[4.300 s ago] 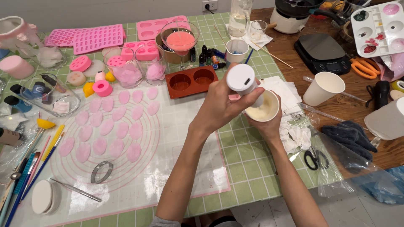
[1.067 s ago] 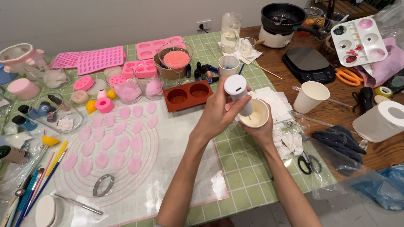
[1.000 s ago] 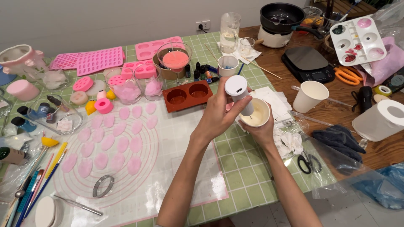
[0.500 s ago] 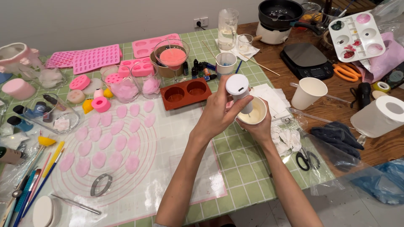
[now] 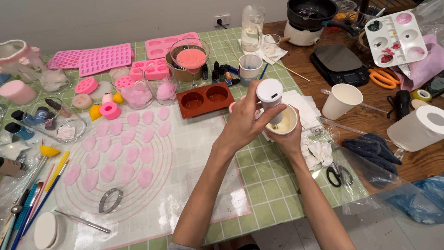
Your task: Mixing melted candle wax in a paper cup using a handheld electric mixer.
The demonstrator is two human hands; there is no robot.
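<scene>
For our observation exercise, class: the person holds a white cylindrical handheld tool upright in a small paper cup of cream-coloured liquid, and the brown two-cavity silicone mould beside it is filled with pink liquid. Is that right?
Not quite. The head view shows the brown two-cavity silicone mould empty. The rest stands: the left hand holds the white cylindrical handheld tool upright in the small paper cup of cream-coloured liquid, which the right hand supports.

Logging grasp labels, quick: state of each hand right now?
Left hand: closed around white handheld mixer.
Right hand: closed, holding paper cup.
</scene>
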